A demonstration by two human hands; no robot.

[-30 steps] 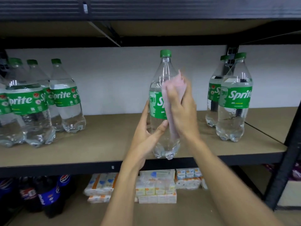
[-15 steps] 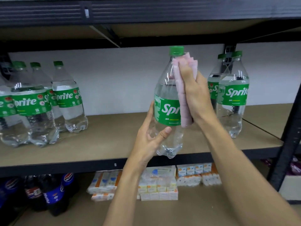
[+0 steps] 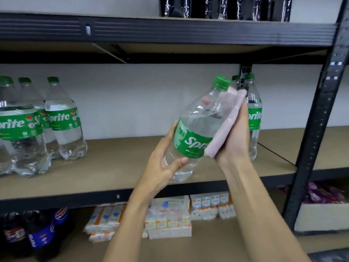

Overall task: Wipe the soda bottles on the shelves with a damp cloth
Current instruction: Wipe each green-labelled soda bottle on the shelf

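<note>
Head view: left hand (image 3: 164, 167), fingers clamped, steadies the tilted bottle (image 3: 196, 129); right hand (image 3: 236, 140) curls cloth (image 3: 224, 127) round its shoulder, wiping.

White "Spri" runs across the green label (image 3: 188, 146) of the tilted bottle (image 3: 190, 142) at centre, the rest of the word lost under a pink cloth (image 3: 224, 127). Small print at the label's left edge is too blurred to read. On the shelf (image 3: 113, 167), the bottles at left (image 3: 64, 120) show "prite" in white on green bands, beside round red emblems that cannot be read. A bottle at right (image 3: 254, 118) also reads "prite". On the level below, dark cola bottles (image 3: 41, 235) bear the red, white and blue Pepsi roundel (image 3: 60, 215) and blue labels with illegible white lettering. Print on the nearby stacked cartons (image 3: 170, 224) is too soft to make out.
</note>
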